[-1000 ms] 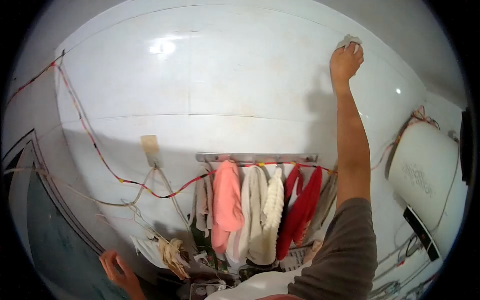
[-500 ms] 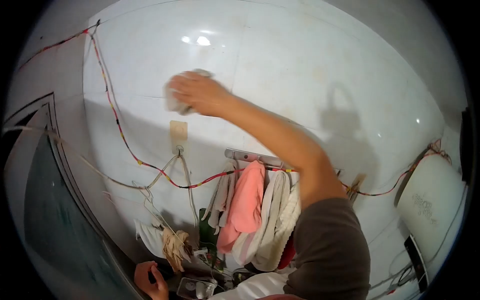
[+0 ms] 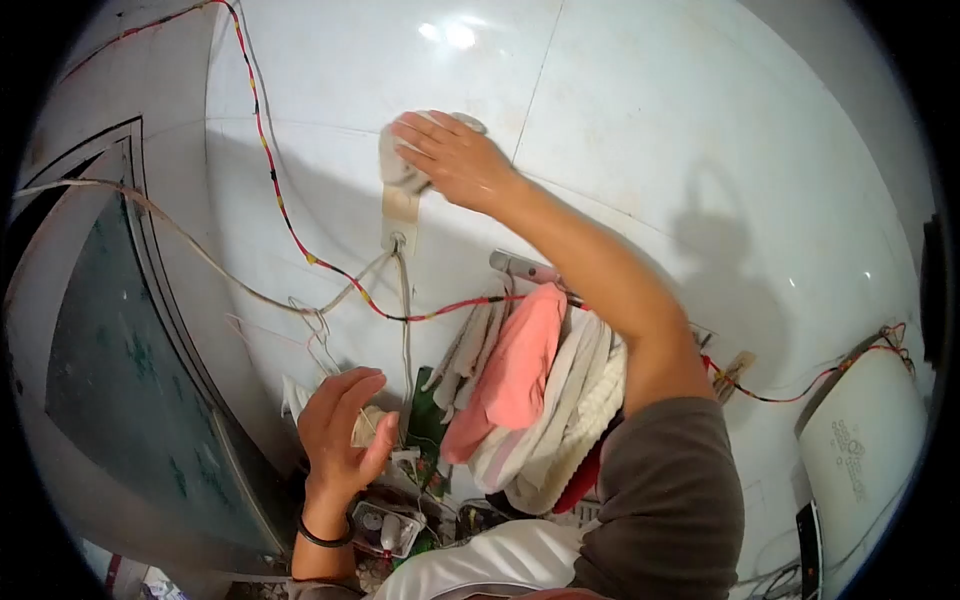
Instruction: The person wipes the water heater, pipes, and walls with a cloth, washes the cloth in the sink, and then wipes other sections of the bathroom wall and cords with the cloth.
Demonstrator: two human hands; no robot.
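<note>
My right hand (image 3: 452, 158) lies over a crumpled grey-beige cloth (image 3: 396, 160), pressing it against the white wall (image 3: 600, 110). The cloth overlaps the top of a beige wall plate (image 3: 402, 218), where a pale cable enters. Lower down on the left, my left hand (image 3: 338, 425) is raised with thumb and fingers apart, holding nothing. A dark band circles that wrist. Behind its fingers, a tan cloth (image 3: 368, 428) is partly hidden.
A pink towel (image 3: 520, 370) and pale towels (image 3: 570, 420) hang from a metal rack (image 3: 522, 266). A red-and-yellow taped cable (image 3: 285, 215) sags across the wall. A dark door panel (image 3: 130, 370) is at left, a white water heater (image 3: 860, 440) at right.
My left hand has risen into fuller view with its fingers spread. The view has shifted; my right hand stays on the wall with the cloth, now at the wall plate's top.
</note>
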